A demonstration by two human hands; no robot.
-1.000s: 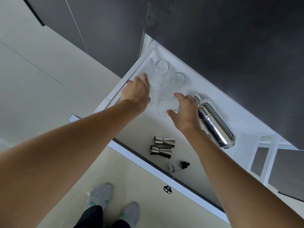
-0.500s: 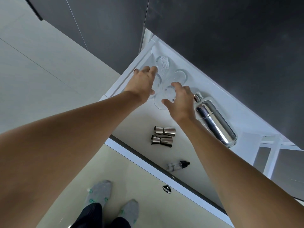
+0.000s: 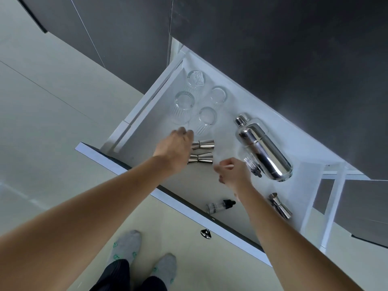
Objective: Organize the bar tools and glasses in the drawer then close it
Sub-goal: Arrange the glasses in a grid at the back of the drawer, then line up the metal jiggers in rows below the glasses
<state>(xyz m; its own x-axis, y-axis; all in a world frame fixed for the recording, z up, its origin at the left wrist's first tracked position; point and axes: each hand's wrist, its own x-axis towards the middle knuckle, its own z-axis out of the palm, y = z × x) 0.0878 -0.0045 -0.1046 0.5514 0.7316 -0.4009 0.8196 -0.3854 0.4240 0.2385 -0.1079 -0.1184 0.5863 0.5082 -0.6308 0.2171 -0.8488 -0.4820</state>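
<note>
Below you, the white drawer (image 3: 302,185) stands pulled open from the dark cabinet front (image 3: 273,49), its front panel running from 9 o'clock down to 5 o'clock. At about 3 o'clock in the drawer the steel cocktail shaker (image 3: 263,149) lies on its side, cap toward 11 o'clock. Four clear ribbed glasses sit grouped in the corner at 12 o'clock: one with a label (image 3: 196,78), one beside it (image 3: 218,95), and two nearer you (image 3: 184,101) (image 3: 206,117). Two steel jiggers (image 3: 202,151) lie side by side at the centre, just beside your left hand (image 3: 174,151). That hand hovers over their left ends, fingers curled down and grasping nothing you can see. Your right hand (image 3: 234,173) hangs near the shaker, fingers loosely curled and empty. A third jigger (image 3: 280,205) lies at 4 o'clock past your right forearm. One dropper bottle (image 3: 220,205) lies near the front panel at 5 o'clock; another small bottle (image 3: 253,165) peeks out between your right hand and the shaker.
</note>
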